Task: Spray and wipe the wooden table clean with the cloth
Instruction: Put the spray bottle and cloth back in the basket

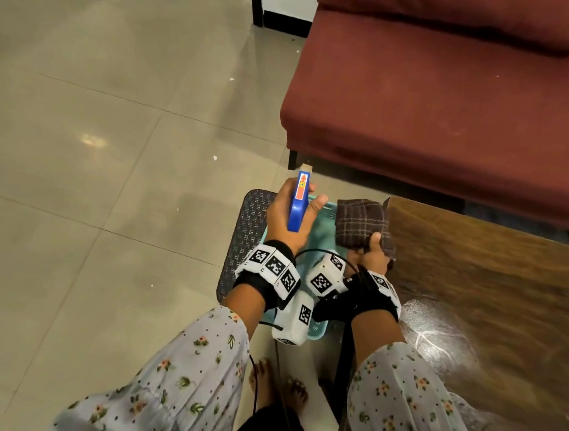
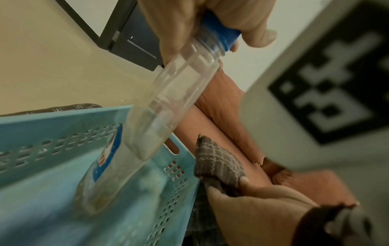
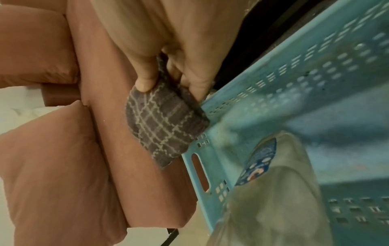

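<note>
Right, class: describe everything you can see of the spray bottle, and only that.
The spray bottle has a clear plastic body, a blue ribbed collar and a blue trigger head with a red-orange arrow sticker. A blue label shows on its lower body. The left hand grips it by the neck and head. It hangs tilted, its base down inside the light blue basket; whether it touches the bottom is unclear.

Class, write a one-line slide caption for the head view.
Left hand grips a spray bottle, right hand a checked cloth, above a blue basket.
</note>
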The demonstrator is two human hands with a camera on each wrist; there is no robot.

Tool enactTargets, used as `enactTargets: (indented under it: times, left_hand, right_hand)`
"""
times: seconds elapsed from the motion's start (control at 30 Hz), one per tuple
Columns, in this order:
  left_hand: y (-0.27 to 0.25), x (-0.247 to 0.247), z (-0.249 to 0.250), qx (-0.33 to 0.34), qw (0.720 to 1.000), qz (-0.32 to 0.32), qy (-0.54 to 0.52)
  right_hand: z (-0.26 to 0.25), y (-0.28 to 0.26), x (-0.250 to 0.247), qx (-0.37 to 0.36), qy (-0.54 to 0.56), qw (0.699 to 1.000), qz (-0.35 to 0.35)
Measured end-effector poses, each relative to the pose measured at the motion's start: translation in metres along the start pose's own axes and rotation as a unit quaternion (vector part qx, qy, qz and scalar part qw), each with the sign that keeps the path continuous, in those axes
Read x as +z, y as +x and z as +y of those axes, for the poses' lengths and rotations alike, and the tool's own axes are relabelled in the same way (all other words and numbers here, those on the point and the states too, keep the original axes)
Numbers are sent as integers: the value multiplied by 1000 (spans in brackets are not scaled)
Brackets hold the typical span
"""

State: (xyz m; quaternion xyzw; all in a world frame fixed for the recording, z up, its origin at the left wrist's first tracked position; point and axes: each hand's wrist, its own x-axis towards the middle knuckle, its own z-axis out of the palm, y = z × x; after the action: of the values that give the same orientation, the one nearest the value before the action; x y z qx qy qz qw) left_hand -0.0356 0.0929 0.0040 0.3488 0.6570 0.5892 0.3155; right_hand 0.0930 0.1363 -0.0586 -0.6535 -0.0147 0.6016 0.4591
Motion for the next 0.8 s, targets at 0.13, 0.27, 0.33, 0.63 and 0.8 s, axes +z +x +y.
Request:
enactTargets:
  times: [0.13,0.27,0.33,0.63,0.8]
  left_hand:
    - [-3,2,-3,1,1000,-23,15]
    - [-4,3,-3,-5,999,-30,12]
    - [-4,2,-3,-5,999,-34,12]
    - [-6,2,-2,-2,999,-44,31]
    - [-5,-3,-2,-3,999,-37,26]
  right_hand:
    - [3,-1,-3,44,-109,993,2]
    - [4,4,-14,80,-249,964,50]
    - [6,3,-19,92,-276,956,40]
    - [4,24,-7,-25,-445,894,-54]
    - [3,20,-9,-40,-534,844,-24]
